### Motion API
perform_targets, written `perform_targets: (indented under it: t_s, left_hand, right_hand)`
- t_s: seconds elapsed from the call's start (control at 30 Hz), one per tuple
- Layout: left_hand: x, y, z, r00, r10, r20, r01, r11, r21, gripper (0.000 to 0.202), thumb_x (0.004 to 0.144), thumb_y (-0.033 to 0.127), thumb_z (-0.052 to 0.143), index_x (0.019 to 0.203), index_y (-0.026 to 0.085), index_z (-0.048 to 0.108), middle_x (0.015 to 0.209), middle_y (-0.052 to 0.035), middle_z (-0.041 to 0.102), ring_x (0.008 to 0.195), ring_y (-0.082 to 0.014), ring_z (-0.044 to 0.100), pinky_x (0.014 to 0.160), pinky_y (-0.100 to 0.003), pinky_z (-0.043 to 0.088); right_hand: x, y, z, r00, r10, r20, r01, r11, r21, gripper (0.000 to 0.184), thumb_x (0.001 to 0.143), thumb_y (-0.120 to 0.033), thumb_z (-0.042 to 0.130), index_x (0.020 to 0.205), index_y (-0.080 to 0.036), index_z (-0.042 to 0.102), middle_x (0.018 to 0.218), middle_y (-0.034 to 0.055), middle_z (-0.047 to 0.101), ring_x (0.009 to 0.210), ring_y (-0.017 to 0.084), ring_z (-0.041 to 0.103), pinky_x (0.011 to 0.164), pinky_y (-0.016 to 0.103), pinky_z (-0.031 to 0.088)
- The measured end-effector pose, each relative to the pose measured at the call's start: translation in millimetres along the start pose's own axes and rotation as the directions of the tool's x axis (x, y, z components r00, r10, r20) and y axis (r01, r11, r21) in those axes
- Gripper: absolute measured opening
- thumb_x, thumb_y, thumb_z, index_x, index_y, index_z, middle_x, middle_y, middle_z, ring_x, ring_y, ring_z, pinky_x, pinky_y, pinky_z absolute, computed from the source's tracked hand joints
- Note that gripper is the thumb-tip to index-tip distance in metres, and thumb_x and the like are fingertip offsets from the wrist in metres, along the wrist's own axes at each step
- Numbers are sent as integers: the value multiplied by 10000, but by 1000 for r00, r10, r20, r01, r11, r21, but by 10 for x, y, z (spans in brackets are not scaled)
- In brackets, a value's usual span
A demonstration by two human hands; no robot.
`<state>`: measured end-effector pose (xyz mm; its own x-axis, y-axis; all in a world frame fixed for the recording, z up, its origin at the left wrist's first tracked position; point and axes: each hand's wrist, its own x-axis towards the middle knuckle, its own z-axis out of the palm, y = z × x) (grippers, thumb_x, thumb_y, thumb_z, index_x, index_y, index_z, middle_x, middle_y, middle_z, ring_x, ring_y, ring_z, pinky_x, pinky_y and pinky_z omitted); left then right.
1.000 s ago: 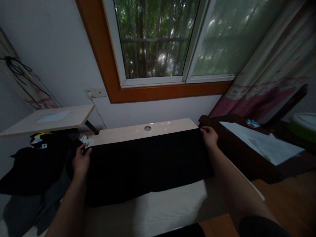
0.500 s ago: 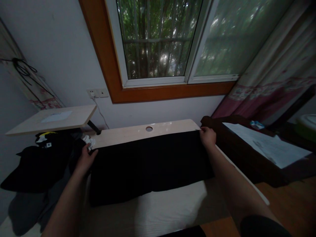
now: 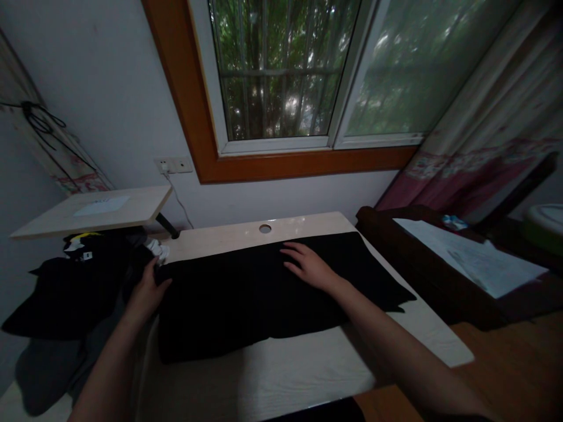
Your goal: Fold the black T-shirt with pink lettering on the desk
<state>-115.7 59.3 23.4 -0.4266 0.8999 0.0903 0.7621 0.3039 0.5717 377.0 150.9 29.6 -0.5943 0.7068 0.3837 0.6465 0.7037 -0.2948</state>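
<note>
A black piece of folded cloth (image 3: 229,299) lies spread flat across the pale desk, its left end squarer than its uneven right end. My left hand (image 3: 147,290) rests at the cloth's far left corner, thumb apart from the fingers and lying over the edge; some fingertips are hard to see. Over the middle of the cloth, near its far edge, is my right hand (image 3: 310,266), fingers spread and palm down, holding nothing. Whether its fingertips press on the fabric I cannot tell.
Dark clothes (image 3: 65,299) are heaped at the left, under a raised shelf (image 3: 127,214). The desk (image 3: 308,225) has a round hole near the wall. On the right stands dark furniture (image 3: 404,264) with paper sheets (image 3: 466,255). A window (image 3: 285,76) is ahead.
My right hand has let go of the cloth's far right corner and moved left to its middle. The right end now shows fully. My left hand has shifted slightly, staying at the left corner.
</note>
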Motion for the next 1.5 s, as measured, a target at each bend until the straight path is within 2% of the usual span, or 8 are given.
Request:
perform_targets:
  t_s: [0.17, 0.4, 0.5, 0.63, 0.7, 0.8, 1.07, 1.5]
  left_hand:
    - [52, 205, 5, 994, -15, -107, 24, 997, 75, 702, 912, 356, 566, 1546, 217, 298, 1395, -223, 575, 1230, -374, 612, 988, -507, 504]
    - [-157, 249, 96, 953, 221, -209, -154, 944, 292, 621, 912, 320, 556, 1492, 152, 412, 1375, -224, 502, 1264, -368, 546, 1007, -517, 490]
    - [-411, 316, 78, 857, 470, -211, -375, 850, 369, 411, 937, 328, 539, 1311, 169, 602, 1291, -177, 554, 1223, -337, 548, 1041, -526, 459]
    - [-890, 528, 88, 630, 768, 116, -771, 601, 212, 231, 944, 337, 576, 1117, 241, 696, 1150, -85, 660, 1123, -246, 596, 983, -416, 515]
    - [-1135, 665, 124, 547, 809, 214, -837, 528, 142, 295, 901, 376, 645, 1171, 262, 682, 1193, -74, 667, 1168, -249, 583, 978, -410, 525]
    - [-1390, 833, 203, 501, 819, 279, -865, 485, 130, 517, 833, 433, 710, 1316, 276, 613, 1312, -81, 636, 1254, -291, 544, 1019, -480, 508]
    - [-1395, 878, 270, 567, 785, 249, -823, 529, 207, 381, 887, 164, 573, 1253, 232, 652, 1169, -68, 722, 1046, -229, 665, 949, -435, 533]
    - [-1187, 637, -24, 695, 691, 197, -717, 650, 252, 398, 920, 203, 481, 1276, 238, 657, 1226, -81, 727, 1040, -232, 719, 902, -387, 586]
  right_hand:
    - [17, -291, 181, 987, -94, 134, 93, 996, 9, 481, 994, -438, 554, 1442, -264, 526, 1526, 116, 468, 1411, 298, 428, 1159, 553, 353]
    - [-158, -279, 227, 991, -71, 109, 68, 997, 29, 424, 1000, -367, 556, 1408, -247, 555, 1483, 117, 517, 1412, 285, 428, 1167, 560, 335]
    - [-292, -410, 95, 992, -107, 68, 97, 987, 129, 376, 998, -339, 558, 1359, -239, 589, 1410, 116, 569, 1337, 260, 496, 1126, 503, 402]
    - [-493, -708, -15, 974, -215, 72, 192, 952, 238, 449, 930, -461, 652, 1318, -239, 610, 1285, 116, 627, 1204, 256, 567, 1033, 464, 463]
    - [-563, -855, -8, 961, -265, 81, 240, 942, 235, 550, 874, -557, 688, 1312, -233, 611, 1240, 115, 644, 1164, 267, 578, 1012, 474, 458]
    - [-600, -1032, 49, 944, -323, 70, 304, 933, 194, 638, 840, -630, 684, 1313, -209, 606, 1211, 118, 659, 1140, 279, 581, 989, 472, 452]
    - [-467, -1132, 173, 936, -350, -33, 351, 936, 35, 207, 978, -316, 579, 1115, -204, 687, 941, 51, 720, 885, 190, 638, 826, 348, 469]
    - [-300, -1172, -74, 970, -242, -33, 242, 970, -3, 234, 1040, -323, 492, 1108, -213, 686, 889, 38, 718, 822, 168, 646, 773, 310, 437]
